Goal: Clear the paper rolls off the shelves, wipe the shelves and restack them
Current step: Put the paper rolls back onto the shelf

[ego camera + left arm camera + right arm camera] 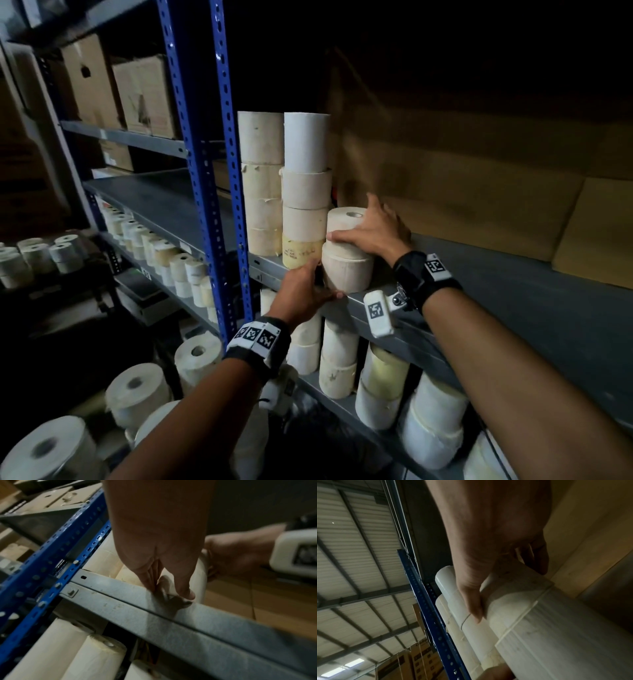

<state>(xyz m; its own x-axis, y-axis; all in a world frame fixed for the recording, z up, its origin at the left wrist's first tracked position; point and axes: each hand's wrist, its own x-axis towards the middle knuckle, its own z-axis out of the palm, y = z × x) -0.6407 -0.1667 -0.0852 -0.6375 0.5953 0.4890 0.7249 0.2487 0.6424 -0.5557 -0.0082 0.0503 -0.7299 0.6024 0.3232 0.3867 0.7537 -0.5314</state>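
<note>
Two cream paper rolls stand stacked at the front edge of the grey shelf. My right hand grips the upper roll from the right, thumb across its front and fingers behind it; the right wrist view shows the same upper roll in that grasp. My left hand holds the lower roll at its left side near the base. In the left wrist view the thumb and fingers straddle the lower roll just above the shelf edge.
Two tall stacks of rolls stand just left of my hands, against the blue upright. Cardboard boxes fill the shelf's back and right. More rolls crowd the shelf below, the left rack and the lower left.
</note>
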